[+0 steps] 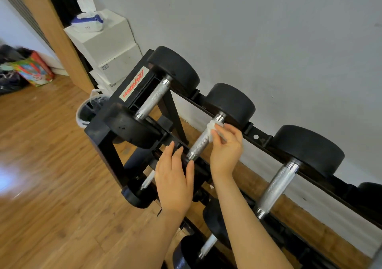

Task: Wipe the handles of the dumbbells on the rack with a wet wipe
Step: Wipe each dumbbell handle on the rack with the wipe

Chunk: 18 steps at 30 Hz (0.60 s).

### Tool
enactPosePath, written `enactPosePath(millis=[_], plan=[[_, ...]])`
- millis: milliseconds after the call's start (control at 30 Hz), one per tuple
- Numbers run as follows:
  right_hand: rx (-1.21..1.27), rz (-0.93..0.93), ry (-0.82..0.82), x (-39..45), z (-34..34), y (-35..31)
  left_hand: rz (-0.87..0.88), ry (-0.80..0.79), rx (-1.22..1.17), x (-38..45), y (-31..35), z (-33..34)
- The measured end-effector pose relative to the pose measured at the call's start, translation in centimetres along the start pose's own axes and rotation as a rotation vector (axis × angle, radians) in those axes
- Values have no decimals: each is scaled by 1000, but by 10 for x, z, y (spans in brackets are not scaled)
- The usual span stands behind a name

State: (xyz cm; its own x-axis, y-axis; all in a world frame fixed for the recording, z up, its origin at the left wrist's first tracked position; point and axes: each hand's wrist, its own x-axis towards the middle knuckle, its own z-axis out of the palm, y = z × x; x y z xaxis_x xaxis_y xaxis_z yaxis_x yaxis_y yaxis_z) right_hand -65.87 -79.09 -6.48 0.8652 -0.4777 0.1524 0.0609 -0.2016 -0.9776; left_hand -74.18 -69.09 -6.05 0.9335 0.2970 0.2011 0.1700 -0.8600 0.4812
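Observation:
A black dumbbell rack (pixel 132 87) stands against the grey wall with three black dumbbells on its top tier. My right hand (pixel 226 146) pinches a white wet wipe (pixel 213 129) against the upper end of the middle dumbbell's knurled chrome handle (pixel 201 142). My left hand (pixel 174 177) rests with straight fingers on the near black head of that same dumbbell. The left dumbbell's handle (pixel 154 98) and the right dumbbell's handle (pixel 278 186) are bare. Smaller dumbbells (pixel 144 188) sit on the lower tier, partly hidden by my arms.
A pack of wet wipes (pixel 86 21) lies on a white cabinet (pixel 109 47) left of the rack. A bin with a white liner (pixel 88 109) stands beside the rack's left end. Colourful bags (pixel 31 68) sit on the wooden floor (pixel 51 175) at far left.

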Motion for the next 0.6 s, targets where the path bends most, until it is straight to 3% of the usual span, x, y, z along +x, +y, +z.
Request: enactPosePath(millis=[300, 467, 600], plan=[[-24, -44, -44, -26, 5, 9, -217, -121, -235, -31, -39, -12], [-23, -31, -35, -8, 0, 6, -61, -70, -120, -30, -33, -10], [-121, -83, -90, -27, 1, 8, -55, -63, -116, -18, -24, -6]])
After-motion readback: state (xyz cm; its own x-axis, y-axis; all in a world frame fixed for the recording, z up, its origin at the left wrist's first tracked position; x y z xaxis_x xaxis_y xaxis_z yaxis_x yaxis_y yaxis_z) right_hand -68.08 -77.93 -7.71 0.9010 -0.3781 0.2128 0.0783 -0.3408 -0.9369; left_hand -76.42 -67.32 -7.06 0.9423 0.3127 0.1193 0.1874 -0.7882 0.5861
